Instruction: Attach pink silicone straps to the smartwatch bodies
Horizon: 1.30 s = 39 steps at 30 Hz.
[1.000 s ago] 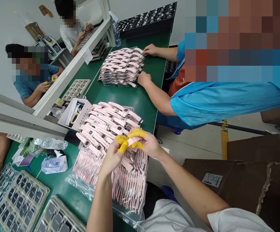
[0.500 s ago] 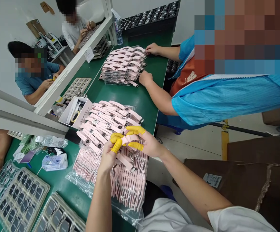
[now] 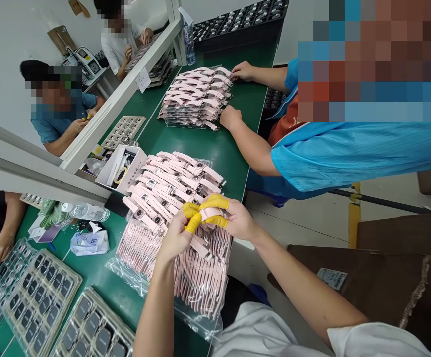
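Between my two hands is a pink watch strap [image 3: 211, 213], pinched by fingers in yellow finger cots. My left hand [image 3: 180, 230] grips its near end, thumb and fingers pressed together. My right hand [image 3: 233, 215] closes on the strap's other side. Whether a watch case is attached is hidden by my fingers. Below them, a loose pink strap piece [image 3: 200, 246] lies over rows of pink straps [image 3: 200, 290] in clear plastic. Just beyond, a tray of watches with pink straps [image 3: 166, 186] sits on the green table.
A co-worker's hands [image 3: 232, 118] touch another stack of pink-strapped watches [image 3: 196, 96] farther back. At left are trays of dark watch faces [image 3: 42, 302], a tissue pack [image 3: 89, 243], a water bottle [image 3: 85, 211] and a white box [image 3: 124, 171]. Cardboard boxes [image 3: 386, 282] stand at right.
My view has shifted slightly, so the scene sits a little to the right. My hands stay on the strap, and its piece between my fingers looks more bent now.
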{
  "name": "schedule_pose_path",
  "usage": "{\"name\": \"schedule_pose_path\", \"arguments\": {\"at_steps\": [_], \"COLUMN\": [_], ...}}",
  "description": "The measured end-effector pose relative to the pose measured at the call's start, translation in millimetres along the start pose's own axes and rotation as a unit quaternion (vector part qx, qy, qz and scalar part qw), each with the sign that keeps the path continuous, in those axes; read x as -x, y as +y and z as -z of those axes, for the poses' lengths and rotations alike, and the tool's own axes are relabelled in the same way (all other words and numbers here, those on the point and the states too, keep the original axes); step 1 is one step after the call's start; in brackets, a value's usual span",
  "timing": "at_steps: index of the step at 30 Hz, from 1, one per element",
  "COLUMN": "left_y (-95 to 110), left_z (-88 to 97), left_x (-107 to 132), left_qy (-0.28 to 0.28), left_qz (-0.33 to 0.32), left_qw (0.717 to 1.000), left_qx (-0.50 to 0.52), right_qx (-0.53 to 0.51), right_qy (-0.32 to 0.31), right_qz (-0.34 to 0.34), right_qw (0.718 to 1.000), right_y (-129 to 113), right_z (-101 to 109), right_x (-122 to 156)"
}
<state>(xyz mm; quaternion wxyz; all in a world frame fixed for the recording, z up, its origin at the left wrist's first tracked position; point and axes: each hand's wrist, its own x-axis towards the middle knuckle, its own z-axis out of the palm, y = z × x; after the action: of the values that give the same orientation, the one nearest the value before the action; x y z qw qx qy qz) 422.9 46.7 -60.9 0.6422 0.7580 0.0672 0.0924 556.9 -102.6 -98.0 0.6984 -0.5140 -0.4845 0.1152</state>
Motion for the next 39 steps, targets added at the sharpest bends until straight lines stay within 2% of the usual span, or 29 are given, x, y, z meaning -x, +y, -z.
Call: {"name": "schedule_pose_path", "arguments": {"at_steps": [5,13,20,28,33,37,39], "left_y": [-5,-4,5,0,4,8,8], "left_z": [-0.7,-3.4,-7.7,-10.1,-4.3,-2.6,-5.0], "left_x": [1,1,1,0,1,2,2], "left_qy": [0.027,0.059,0.064,0.098,0.076,0.039,0.039], "left_qz": [-0.002,-0.007,0.047,0.059,0.087,0.065,0.050], "left_qw": [0.998,0.998,0.994,0.992,0.987,0.996,0.998], "left_qx": [0.058,0.014,0.071,0.054,0.110,0.044,-0.003], "right_qx": [-0.008,0.009,-0.012,0.083,0.058,0.088,0.122], "right_qy": [-0.008,-0.028,-0.013,-0.032,-0.044,-0.038,-0.033], "right_qz": [-0.004,-0.026,-0.046,-0.036,-0.044,-0.022,-0.005], "right_qw": [1.000,0.999,0.999,0.995,0.996,0.995,0.992], "right_y": [-4,1,2,-7,-9,-6,-4], "right_z": [-3,1,3,-2,1,1,1], "right_x": [-2,-2,6,9,10,13,16]}}
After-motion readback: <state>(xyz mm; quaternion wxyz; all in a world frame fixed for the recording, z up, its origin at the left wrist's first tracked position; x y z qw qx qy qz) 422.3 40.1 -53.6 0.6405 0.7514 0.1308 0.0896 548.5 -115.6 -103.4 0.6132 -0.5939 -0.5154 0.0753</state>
